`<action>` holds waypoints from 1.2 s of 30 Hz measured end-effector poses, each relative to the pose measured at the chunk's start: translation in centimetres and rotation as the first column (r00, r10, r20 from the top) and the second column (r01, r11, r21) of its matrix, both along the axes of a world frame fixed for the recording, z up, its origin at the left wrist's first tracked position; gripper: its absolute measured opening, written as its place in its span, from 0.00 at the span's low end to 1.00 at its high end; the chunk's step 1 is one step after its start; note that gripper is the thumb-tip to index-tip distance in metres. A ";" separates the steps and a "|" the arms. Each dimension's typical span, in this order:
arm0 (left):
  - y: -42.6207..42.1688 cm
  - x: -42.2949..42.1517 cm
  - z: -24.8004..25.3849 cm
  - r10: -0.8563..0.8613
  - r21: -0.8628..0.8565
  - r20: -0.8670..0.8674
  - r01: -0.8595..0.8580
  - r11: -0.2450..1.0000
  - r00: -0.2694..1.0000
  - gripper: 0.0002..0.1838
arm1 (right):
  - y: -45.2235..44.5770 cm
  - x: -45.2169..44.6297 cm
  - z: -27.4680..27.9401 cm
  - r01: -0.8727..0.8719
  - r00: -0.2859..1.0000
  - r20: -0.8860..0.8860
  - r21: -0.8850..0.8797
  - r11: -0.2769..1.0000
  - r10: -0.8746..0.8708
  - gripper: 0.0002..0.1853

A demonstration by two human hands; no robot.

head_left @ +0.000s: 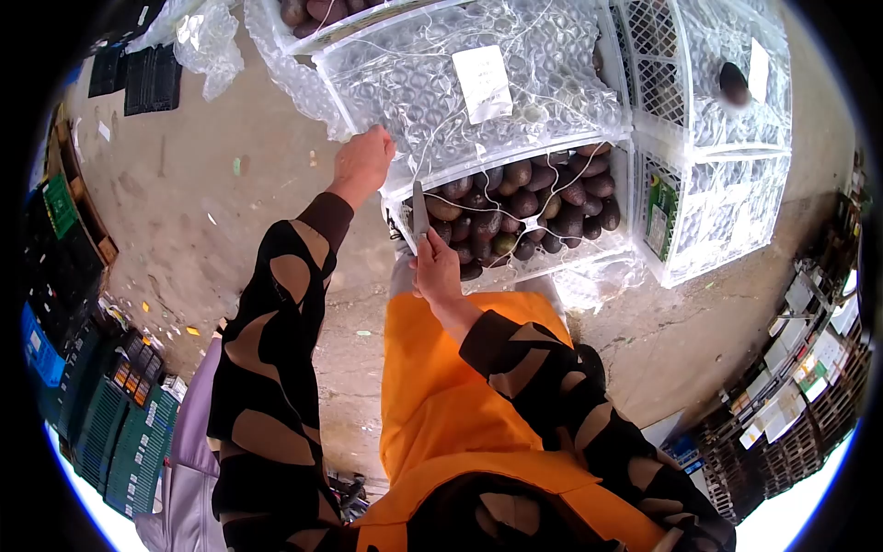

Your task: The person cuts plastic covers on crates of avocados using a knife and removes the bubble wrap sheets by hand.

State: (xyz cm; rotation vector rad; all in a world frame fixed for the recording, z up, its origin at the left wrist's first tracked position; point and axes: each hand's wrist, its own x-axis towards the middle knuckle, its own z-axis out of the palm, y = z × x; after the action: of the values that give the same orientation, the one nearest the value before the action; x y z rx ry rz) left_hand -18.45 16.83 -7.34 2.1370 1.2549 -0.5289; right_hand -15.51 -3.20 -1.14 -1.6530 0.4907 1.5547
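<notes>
My right hand point(437, 269) is closed round the handle of a knife point(420, 213), its blade pointing away from me beside the near left corner of an open crate. Dark avocados point(515, 207) fill that crate, with white string lying across them. My left hand point(364, 164) is a closed fist at the left edge of a crate covered in bubble wrap point(405, 101), just beyond. What its fingers pinch is hidden. A white paper label point(482, 84) lies on the wrap, and string crosses it too.
More wrapped white crates point(727, 202) stand on the right, one with a dark avocado point(734, 84) on top. Loose bubble wrap point(207, 41) lies at the upper left. Green crates point(138, 451) and a person's lilac clothing point(191, 442) are at the lower left.
</notes>
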 end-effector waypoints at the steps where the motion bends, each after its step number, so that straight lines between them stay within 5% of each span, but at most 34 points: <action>1: -0.6 -0.6 -0.9 0.096 -0.038 0.067 -0.094 0.995 0.993 0.10 | 0.3 -1.2 0.4 0.039 0.997 0.073 0.017 0.999 -0.040 0.19; 3: -0.3 -1.5 -2.5 0.289 -0.112 0.190 -0.272 0.956 0.938 0.10 | 0.7 0.2 1.1 0.064 0.998 0.009 -0.035 0.997 -0.064 0.19; 6: 2.8 -3.6 0.1 0.647 -0.150 0.405 -0.651 0.744 0.646 0.09 | 0.8 3.5 1.1 0.078 0.997 -0.027 -0.023 0.997 -0.079 0.17; 9: 2.9 -9.3 -3.9 0.540 0.122 0.471 -0.657 0.744 0.698 0.06 | 0.5 2.8 1.0 0.208 0.931 0.284 0.108 0.972 -0.230 0.15; 11: 0.9 -9.0 -3.2 0.450 0.136 0.461 -0.562 0.816 0.764 0.07 | -0.8 0.6 1.8 -0.060 0.931 0.365 0.192 0.980 -0.015 0.17; 13: -0.5 -8.4 -3.0 0.426 0.106 0.513 -0.548 0.830 0.745 0.07 | -0.5 -0.5 1.6 -0.448 0.746 0.628 0.229 0.864 0.221 0.18; 17: -2.1 -9.9 -5.5 0.665 -0.140 0.693 -0.853 0.503 0.279 0.07 | 4.9 -0.3 -0.7 -0.600 0.567 0.753 0.101 0.794 0.333 0.17; 20: -5.6 -11.6 -4.6 0.825 -0.200 0.494 -0.887 0.417 0.277 0.07 | 7.2 -1.8 -2.5 -0.669 0.316 0.894 -0.027 0.742 0.317 0.17; 23: -9.8 -14.2 -5.0 0.882 -0.230 0.401 -0.905 0.358 0.247 0.07 | 4.7 -3.7 -0.8 -0.625 0.578 0.645 -0.046 0.780 0.500 0.19; 24: -10.5 -14.7 -4.2 0.907 -0.244 0.355 -0.914 0.323 0.225 0.07 | 3.1 -4.5 -1.0 -0.580 0.556 0.754 0.052 0.813 0.349 0.19; 27: -11.6 -16.0 -4.0 0.922 -0.273 0.359 -0.928 0.252 0.144 0.07 | 3.6 -4.2 -1.0 -0.561 0.468 0.839 0.039 0.827 0.278 0.19; 34: -5.5 -12.3 -3.5 0.818 -0.274 0.554 -0.893 0.358 0.158 0.08 | 4.1 -2.5 -1.3 -0.678 0.534 0.648 -0.056 0.733 0.543 0.20; 36: -2.3 -10.6 -4.1 0.680 -0.118 0.642 -0.832 0.543 0.353 0.08 | 2.1 -2.7 -0.5 -0.628 0.631 0.623 0.060 0.776 0.463 0.21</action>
State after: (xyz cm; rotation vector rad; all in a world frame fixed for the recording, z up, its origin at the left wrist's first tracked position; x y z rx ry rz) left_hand -29.05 14.51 -11.46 1.3561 1.7281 0.7481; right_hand -18.19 -1.07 -1.66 -2.0360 -0.6083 1.3142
